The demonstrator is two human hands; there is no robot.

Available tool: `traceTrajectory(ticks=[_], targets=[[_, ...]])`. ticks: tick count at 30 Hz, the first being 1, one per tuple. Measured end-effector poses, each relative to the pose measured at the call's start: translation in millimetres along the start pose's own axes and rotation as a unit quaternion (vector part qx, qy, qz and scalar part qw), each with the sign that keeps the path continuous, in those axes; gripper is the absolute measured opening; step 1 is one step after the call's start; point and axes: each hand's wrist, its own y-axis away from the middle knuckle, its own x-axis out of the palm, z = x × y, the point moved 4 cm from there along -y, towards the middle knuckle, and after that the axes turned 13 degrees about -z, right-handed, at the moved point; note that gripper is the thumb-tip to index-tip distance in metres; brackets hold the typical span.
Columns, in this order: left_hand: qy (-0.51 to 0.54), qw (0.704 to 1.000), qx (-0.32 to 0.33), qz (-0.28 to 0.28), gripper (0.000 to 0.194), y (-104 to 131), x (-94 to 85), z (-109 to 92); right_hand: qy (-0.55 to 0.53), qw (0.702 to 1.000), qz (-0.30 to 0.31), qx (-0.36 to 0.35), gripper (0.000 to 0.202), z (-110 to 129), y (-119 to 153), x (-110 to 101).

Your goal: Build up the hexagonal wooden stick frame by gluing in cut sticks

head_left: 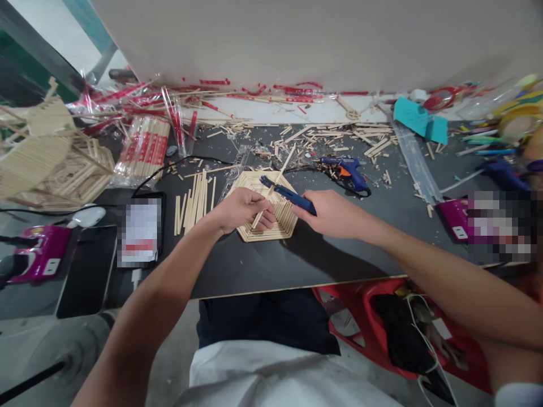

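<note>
My left hand point(251, 210) pinches a thin wooden stick point(287, 163) that slants up and to the right. In my right hand point(324, 212) is a pair of blue-handled cutting pliers point(292, 196), its jaws at the stick just above my left fingers. Whether the jaws have closed on the wood I cannot tell. Beneath both hands lies a hexagonal panel point(271, 236) built from sticks in nested rings; my left hand covers part of it. Loose sticks point(195, 200) lie side by side to the left of the panel.
A blue glue gun point(352, 171) lies right of the panel. Stick offcuts point(335, 135) litter the back. Wrapped stick bundles point(142, 147) and stick-built pieces point(55, 158) stand at left, near two phones point(87, 271) and a purple power strip point(46, 251). A red stool point(360, 328) is below the edge.
</note>
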Motion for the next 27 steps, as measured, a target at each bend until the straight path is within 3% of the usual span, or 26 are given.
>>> traceTrajectory(ticks=[7, 19, 27], targets=[[-0.026, 1.0, 0.008, -0.007, 0.027, -2, -1.4, 1, 0.085, 0.996, 0.012, 0.008, 0.076, 0, -1, 3], [-0.046, 0.999, 0.005, -0.004, 0.027, 0, -3.9, 4, 0.033, 0.999, 0.022, -0.012, 0.078, -10, -6, 13], [-0.039, 0.999, 0.011, 0.012, 0.024, 5, -5.1, 2, 0.053, 0.998, 0.011, -0.028, 0.071, -7, -4, 13]])
